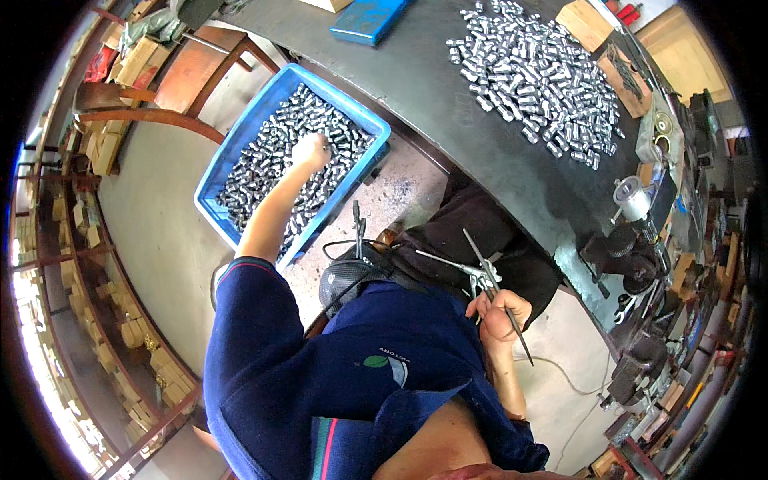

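Note:
My left hand point(310, 151) is closed over the metal parts in a blue plastic crate point(210, 172) at left. A small dark end shows beside its fingers, but what they hold is hidden. In front of my lap, my right hand point(502, 314) is closed round a long, thin, dark metal rod point(519, 342) with tapered ends. Just beyond its fingers are silvery metal fittings point(482, 280), with another thin rod point(438, 259) pointing left; whether the hand holds these too is unclear. Small cylindrical metal fittings point(276, 144) fill the crate in a loose heap.
A dark workbench point(416, 76) bears a large pile of shiny fittings point(536, 80), a blue box point(368, 20) and a clamping fixture point(632, 200) at right. A wooden chair point(188, 76) stands beyond the crate. Shelves with wooden blocks point(136, 332) line the left. A black mesh pouch point(348, 282) is near my lap.

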The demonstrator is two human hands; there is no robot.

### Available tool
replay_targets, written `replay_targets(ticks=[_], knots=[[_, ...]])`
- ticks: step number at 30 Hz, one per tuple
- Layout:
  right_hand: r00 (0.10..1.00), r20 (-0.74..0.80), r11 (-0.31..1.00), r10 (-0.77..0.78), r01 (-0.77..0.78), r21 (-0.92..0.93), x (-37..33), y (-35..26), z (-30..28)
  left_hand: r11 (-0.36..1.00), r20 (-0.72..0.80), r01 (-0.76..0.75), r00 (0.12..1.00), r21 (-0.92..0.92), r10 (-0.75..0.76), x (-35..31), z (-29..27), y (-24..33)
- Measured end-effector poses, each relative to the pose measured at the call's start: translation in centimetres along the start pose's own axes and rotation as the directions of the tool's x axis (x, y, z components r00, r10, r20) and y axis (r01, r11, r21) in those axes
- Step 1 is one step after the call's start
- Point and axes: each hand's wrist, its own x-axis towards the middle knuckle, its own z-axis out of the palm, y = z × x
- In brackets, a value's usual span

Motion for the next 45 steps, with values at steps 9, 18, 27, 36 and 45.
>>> replay_targets(ticks=[9,18,27,36,45], knots=[[0.997,0.076,0.983,0.01,0.004,-0.183,1.1,-0.4,0.6,0.23,0.171,0.097,0.928,-0.968,0.331,-9.9,-11.6,8.7],[0.957,0.279,0.878,-0.072,0.194,-0.437,3.1,-1.5,0.1,-0.039,0.437,0.699,0.488,-0.714,0.756,-18.0,-8.4,19.2],[0.957,0.283,0.867,-0.067,0.197,-0.458,4.5,-2.3,0.5,0.016,0.464,0.644,0.533,-0.765,0.707,-18.1,-9.2,19.8],[0.944,0.315,0.827,-0.101,0.255,-0.502,4.7,-2.0,0.9,0.295,0.298,0.124,0.675,-0.947,0.675,-18.8,-10.8,20.9],[0.988,0.155,0.95,-0.009,0.057,-0.308,3.8,1.2,-0.4,0.233,0.26,0.126,0.628,-0.964,0.734,-18.6,-10.4,21.2]])
